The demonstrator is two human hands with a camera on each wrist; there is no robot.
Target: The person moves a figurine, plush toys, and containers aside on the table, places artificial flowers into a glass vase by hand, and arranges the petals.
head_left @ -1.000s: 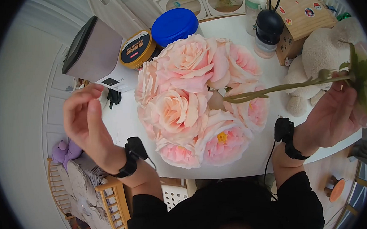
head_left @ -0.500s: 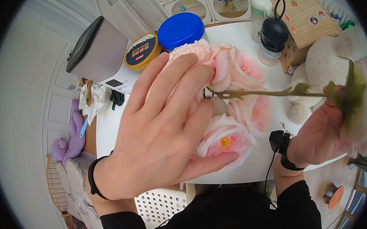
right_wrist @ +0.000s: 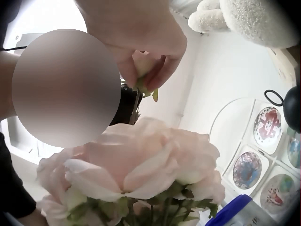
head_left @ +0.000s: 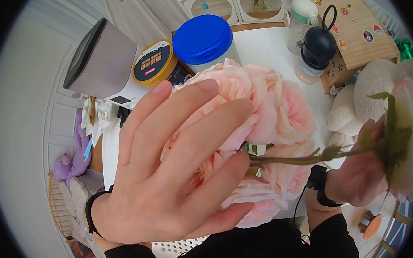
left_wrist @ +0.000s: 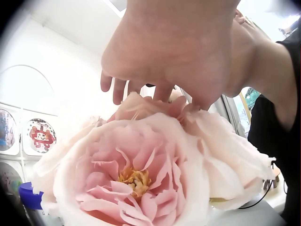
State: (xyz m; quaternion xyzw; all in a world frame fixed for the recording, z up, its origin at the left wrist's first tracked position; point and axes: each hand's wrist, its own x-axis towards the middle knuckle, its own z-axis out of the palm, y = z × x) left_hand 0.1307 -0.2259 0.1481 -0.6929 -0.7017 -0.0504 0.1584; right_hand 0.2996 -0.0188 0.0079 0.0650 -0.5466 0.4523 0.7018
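Note:
A round bunch of pale pink artificial roses (head_left: 293,112) fills the middle of the white table (head_left: 258,45). Over its left part lies my left hand (head_left: 171,164), fingers long and spread, and in the left wrist view its fingertips reach the petals behind a wide-open rose (left_wrist: 136,181). My right hand (head_left: 362,166), out to the right, pinches a single rose (head_left: 409,164) just below its bloom. That rose's green stem (head_left: 307,159) points left into the gap amid the blooms, its tip hidden by the left hand. Green stems (right_wrist: 164,212) show beneath the bunch in the right wrist view.
Behind the bunch stand a blue-lidded tub (head_left: 203,37), a yellow-lidded tub (head_left: 154,63) and a grey box with black lid (head_left: 101,64). At back right are a black-capped bottle (head_left: 318,46), a green-and-white bottle (head_left: 302,16), a stickered wooden box (head_left: 359,30) and a cream plush toy (head_left: 374,83).
My left hand came in from the left and now covers the bunch's left side. The single rose stays in my right hand, its stem tip now behind the left fingers.

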